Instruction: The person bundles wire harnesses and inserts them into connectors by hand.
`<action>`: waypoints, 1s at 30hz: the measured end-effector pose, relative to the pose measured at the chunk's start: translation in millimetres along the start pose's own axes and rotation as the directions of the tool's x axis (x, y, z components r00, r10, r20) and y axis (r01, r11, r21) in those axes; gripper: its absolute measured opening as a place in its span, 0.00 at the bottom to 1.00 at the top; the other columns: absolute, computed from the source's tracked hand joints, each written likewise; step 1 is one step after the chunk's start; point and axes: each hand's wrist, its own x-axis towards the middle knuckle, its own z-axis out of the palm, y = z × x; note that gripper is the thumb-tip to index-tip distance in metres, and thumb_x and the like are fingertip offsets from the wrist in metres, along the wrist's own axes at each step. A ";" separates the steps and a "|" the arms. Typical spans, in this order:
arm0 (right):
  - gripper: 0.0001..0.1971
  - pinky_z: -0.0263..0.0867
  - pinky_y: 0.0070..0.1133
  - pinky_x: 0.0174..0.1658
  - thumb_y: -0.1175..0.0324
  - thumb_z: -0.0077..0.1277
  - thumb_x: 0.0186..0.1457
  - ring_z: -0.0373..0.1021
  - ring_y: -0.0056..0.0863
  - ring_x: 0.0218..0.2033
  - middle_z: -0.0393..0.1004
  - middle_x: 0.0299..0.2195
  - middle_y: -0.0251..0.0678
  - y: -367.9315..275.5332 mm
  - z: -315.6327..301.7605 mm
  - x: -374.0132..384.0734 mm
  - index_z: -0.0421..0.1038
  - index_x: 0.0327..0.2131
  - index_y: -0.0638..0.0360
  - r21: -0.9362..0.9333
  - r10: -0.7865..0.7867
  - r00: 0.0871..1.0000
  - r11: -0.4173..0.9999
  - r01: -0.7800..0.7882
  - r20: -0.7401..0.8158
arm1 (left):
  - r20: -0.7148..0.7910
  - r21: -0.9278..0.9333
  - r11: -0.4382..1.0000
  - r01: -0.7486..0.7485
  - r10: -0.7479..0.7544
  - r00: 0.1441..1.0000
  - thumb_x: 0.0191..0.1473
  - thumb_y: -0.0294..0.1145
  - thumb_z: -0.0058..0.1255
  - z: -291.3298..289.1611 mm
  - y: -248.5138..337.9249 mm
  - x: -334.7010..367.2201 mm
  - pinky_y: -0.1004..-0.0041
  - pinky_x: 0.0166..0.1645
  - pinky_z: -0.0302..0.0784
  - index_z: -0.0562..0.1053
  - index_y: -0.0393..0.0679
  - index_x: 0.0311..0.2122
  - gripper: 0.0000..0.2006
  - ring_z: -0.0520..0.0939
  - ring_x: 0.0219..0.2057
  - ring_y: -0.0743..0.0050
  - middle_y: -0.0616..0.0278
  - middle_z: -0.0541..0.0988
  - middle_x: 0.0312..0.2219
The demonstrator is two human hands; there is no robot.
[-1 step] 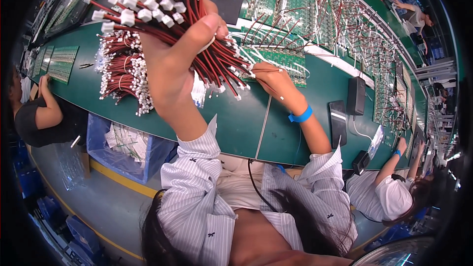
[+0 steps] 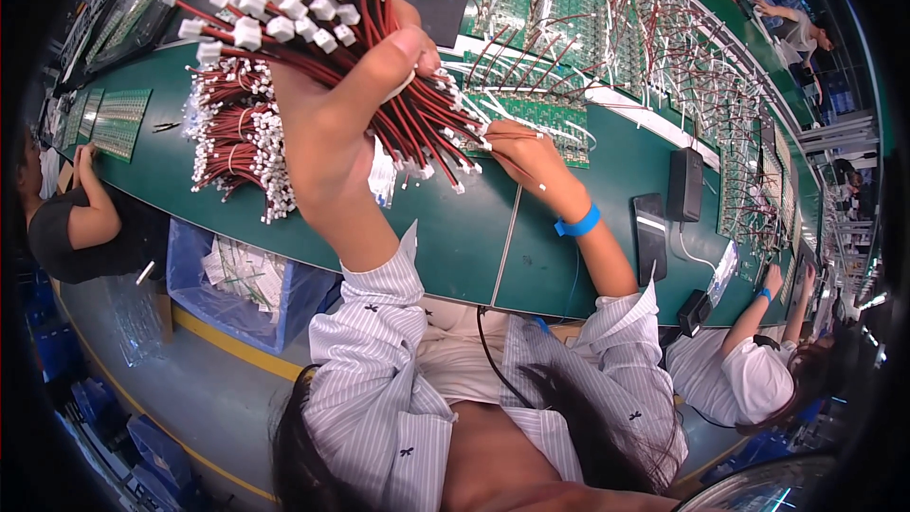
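Note:
My left hand point(image 2: 346, 118) is closed around a thick bundle of dark red and black connector wires point(image 2: 431, 114), raised above the table. White plug housings fan out at its upper end, smaller white plugs at its lower end, and a pale band circles the middle. Beside that lower end, my right hand point(image 2: 538, 166), with a blue wrist strap point(image 2: 578, 221), pinches a thin connector wire whose free end hangs across the fingers. Just beyond it lies a green circuit board point(image 2: 559, 118) with white wires. More banded wire bundles point(image 2: 232, 137) are piled on the table left of my left forearm.
Rows of green circuit boards with wires point(image 2: 616, 28) run along the far side of the green table point(image 2: 445, 256). A black phone point(image 2: 650, 239) and black power adapter point(image 2: 685, 185) lie right. A blue lined bin point(image 2: 313, 299) stands below the left edge. Co-workers sit on both sides.

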 end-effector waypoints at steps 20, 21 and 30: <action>0.02 0.65 0.23 0.32 0.73 0.46 0.43 0.66 0.33 0.26 0.65 0.22 0.33 -2.5 14.3 0.5 0.67 0.21 0.58 -0.155 0.044 0.993 0.986 -0.061 -0.112 | 0.042 0.045 0.997 0.067 -0.069 0.997 0.40 0.25 0.50 9.5 2.2 -2.9 0.75 0.30 0.65 0.63 0.36 0.34 0.14 0.69 0.22 0.76 0.61 0.67 0.20; 0.02 0.65 0.23 0.32 0.73 0.46 0.42 0.66 0.33 0.26 0.65 0.22 0.33 -2.3 14.1 1.8 0.66 0.21 0.58 -0.150 0.031 0.992 0.987 -0.050 -0.123 | 0.057 0.091 0.989 0.114 -0.119 0.991 0.40 0.26 0.47 11.2 3.1 -3.7 0.72 0.32 0.62 0.60 0.37 0.41 0.19 0.65 0.23 0.75 0.62 0.64 0.21; 0.08 0.66 0.29 0.30 0.71 0.44 0.45 0.68 0.38 0.32 0.70 0.31 0.37 -8.5 1.2 -10.3 0.69 0.31 0.57 -0.077 0.085 0.996 0.993 -0.088 -0.036 | 0.207 -0.033 0.990 0.136 -0.126 0.970 0.40 0.27 0.52 19.0 -6.8 -3.8 0.76 0.28 0.68 0.66 0.34 0.29 0.11 0.72 0.22 0.75 0.59 0.70 0.19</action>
